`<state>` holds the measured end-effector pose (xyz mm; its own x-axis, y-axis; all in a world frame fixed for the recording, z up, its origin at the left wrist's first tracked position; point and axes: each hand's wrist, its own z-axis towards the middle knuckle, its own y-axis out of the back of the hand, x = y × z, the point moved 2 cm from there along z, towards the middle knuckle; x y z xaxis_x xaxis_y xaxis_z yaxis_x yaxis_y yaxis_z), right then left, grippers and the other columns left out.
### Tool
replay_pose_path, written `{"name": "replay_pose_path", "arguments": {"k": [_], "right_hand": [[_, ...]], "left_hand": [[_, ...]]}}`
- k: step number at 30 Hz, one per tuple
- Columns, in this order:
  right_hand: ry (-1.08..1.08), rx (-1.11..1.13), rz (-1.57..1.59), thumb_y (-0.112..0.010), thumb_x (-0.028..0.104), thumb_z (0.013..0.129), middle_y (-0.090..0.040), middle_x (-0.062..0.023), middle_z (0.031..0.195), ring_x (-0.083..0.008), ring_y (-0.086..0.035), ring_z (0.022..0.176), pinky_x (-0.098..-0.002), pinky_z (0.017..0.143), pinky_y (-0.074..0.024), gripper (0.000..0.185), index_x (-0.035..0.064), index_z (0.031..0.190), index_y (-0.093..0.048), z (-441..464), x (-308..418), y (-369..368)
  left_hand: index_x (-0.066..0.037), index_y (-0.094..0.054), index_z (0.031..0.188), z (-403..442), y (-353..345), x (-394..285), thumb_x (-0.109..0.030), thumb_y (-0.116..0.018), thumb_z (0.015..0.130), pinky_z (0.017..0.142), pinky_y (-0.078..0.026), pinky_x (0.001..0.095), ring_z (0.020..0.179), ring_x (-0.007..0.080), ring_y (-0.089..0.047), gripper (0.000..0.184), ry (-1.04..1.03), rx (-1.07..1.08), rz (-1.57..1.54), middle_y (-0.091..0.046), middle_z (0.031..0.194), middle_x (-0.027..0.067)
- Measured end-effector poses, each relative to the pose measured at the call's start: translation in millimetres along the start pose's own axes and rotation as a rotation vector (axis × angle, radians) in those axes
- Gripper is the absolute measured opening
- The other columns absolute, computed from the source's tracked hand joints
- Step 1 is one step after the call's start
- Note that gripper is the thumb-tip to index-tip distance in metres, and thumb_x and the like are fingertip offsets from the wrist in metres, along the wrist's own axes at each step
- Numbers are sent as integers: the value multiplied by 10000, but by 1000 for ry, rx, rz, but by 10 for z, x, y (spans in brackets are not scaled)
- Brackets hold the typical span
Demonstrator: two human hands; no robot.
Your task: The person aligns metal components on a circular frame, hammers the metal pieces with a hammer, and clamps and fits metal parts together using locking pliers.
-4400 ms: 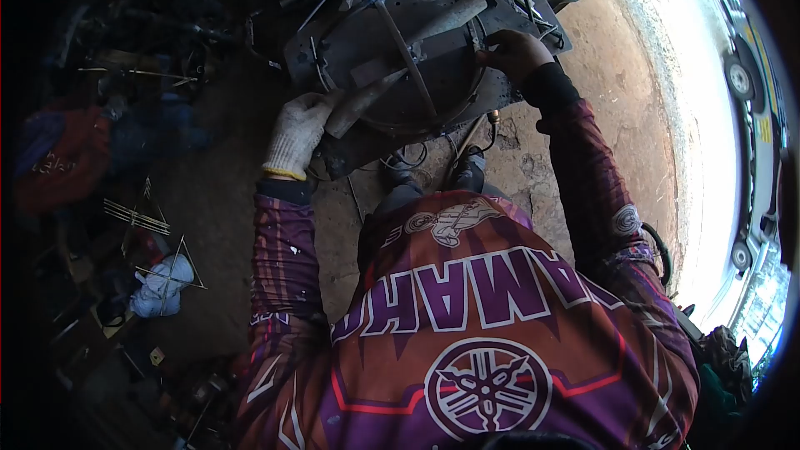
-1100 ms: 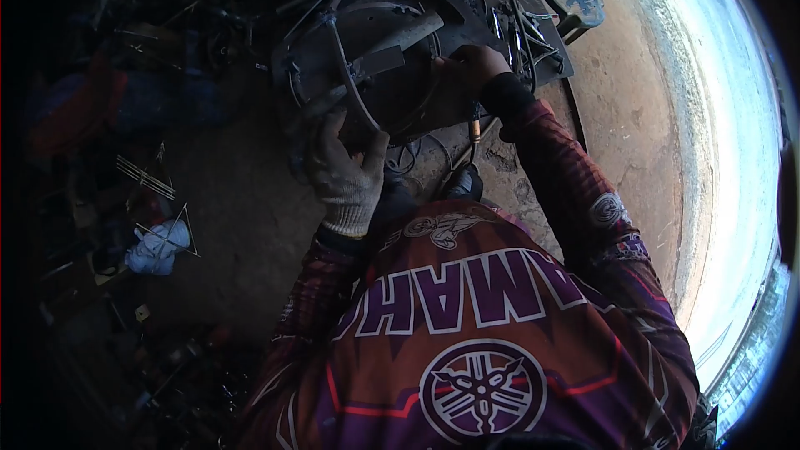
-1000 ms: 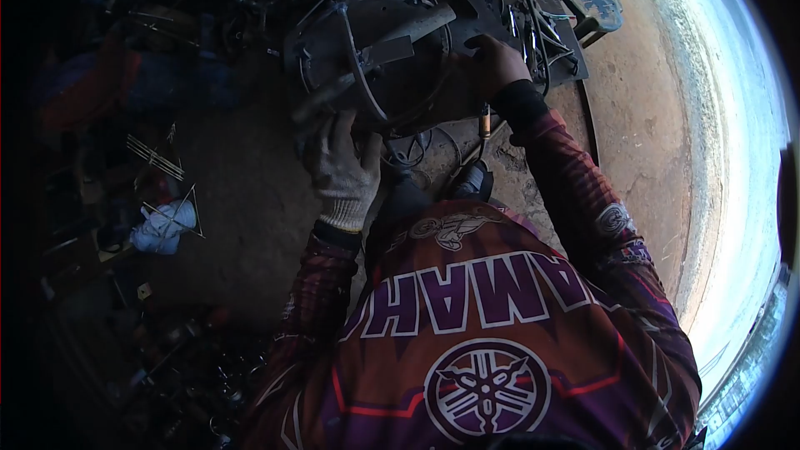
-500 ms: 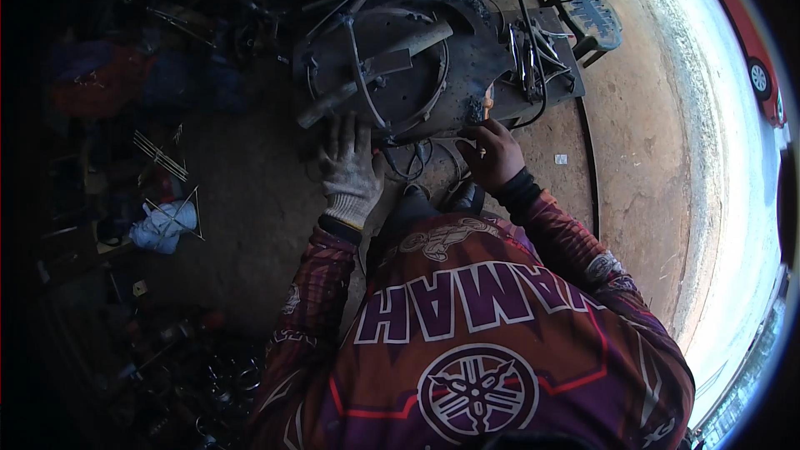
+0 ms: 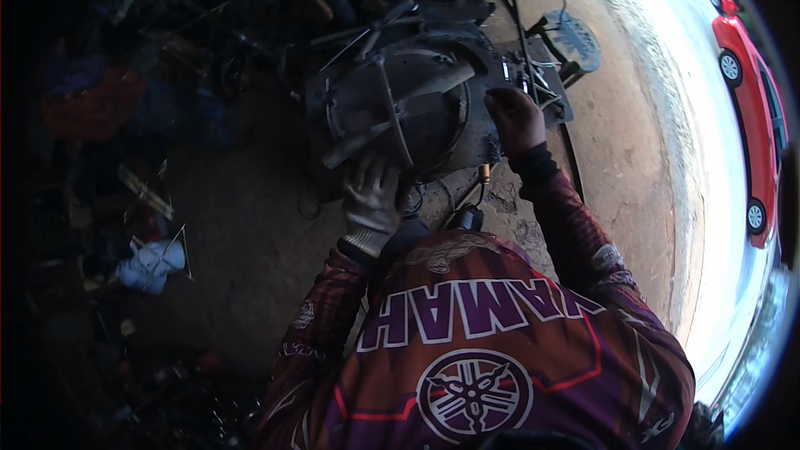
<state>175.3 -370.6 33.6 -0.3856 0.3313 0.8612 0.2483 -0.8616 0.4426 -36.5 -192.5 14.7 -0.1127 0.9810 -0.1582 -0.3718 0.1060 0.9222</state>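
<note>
Where metal (image 5: pixel 467 108) curves, knit-gloved left hand (image 5: pixel 372 198)

I can read "YAMAH" (image 5: pixel 473 314), upside down from here, across the jersey (image 5: pixel 492 357). A ringed emblem (image 5: pixel 475 393) sits beside it. The sleeve lettering (image 5: pixel 302 350) is too small to read.

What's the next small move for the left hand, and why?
I'd probably bring the gloved left hand onto the near rim of the metal ring to steady it. That hand is already at the near edge of the dark plate under the ring, while the bare right hand is off the ring's right side.
</note>
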Motion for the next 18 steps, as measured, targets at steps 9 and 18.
{"name": "replay_pose_path", "arguments": {"k": [9,18], "right_hand": [[-280,-321,51,-699,303,907,-699,-44,928,-152,-638,823,-273,740,-500,336,3,1057,-685,173,-818,581],[-1055,126,-272,-679,428,870,-708,-66,873,-171,-653,681,-326,651,-530,452,43,1107,-695,-1733,-2883,557]], "left_hand": [[-111,-631,1087,108,-82,229,-303,-700,843,822,-476,469,1014,293,-563,319,-170,-59,-205,-601,1052,76],[-123,-595,1138,84,-195,158,-378,-734,809,866,-450,484,987,291,-551,439,-159,-12,-39,-565,1077,70]]}}
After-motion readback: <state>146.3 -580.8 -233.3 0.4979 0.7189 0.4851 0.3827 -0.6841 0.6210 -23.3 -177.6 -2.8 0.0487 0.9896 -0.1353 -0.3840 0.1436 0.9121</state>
